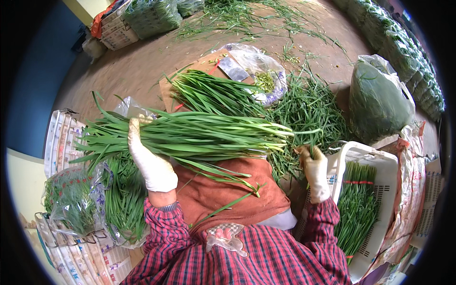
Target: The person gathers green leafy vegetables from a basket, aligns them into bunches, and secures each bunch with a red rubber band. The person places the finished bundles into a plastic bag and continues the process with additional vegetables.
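My left hand, in a whitish glove, grips a thick bunch of long flat green leaves, apparently garlic chives. The pale stem ends point right, above an orange cloth on my lap. My gloved right hand is curled around a few green strands, just right of those ends and apart from the bunch. Beyond the bunch, another bundle of chives rests on a brown board. A flat metal plate lies on the board's far side. Loose leaves are heaped on the floor beyond my right hand.
A white plastic crate at right holds red-banded chives. Behind it stands a full plastic bag. Clear plastic holds short trimmings. More chives and a bagged bundle flank my left arm.
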### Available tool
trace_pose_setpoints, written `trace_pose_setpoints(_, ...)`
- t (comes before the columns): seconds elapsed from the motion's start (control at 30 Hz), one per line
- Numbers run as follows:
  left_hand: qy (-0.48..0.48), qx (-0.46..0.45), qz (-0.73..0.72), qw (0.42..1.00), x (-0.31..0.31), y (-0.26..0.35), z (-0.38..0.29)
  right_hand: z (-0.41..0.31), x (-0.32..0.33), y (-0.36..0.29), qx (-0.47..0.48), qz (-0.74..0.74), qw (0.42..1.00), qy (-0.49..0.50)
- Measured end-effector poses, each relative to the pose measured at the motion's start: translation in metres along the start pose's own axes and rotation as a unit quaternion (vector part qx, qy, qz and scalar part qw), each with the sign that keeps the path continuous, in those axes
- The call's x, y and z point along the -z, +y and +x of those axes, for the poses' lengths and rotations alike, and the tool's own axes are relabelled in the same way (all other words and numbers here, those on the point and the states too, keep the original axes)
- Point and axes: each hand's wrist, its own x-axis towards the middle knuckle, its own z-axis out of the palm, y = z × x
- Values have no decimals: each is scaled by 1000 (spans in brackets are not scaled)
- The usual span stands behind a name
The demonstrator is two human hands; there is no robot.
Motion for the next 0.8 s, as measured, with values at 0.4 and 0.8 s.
trace_pose_setpoints(0.4,-22,33,-38,999,2,-12,-8,-52,-79,-62,302,-21,946,-115)
trace_pose_setpoints(0.8,-44,21,-26,998,1,-17,-10,-41,-67,-88,475,-98,870,-89)
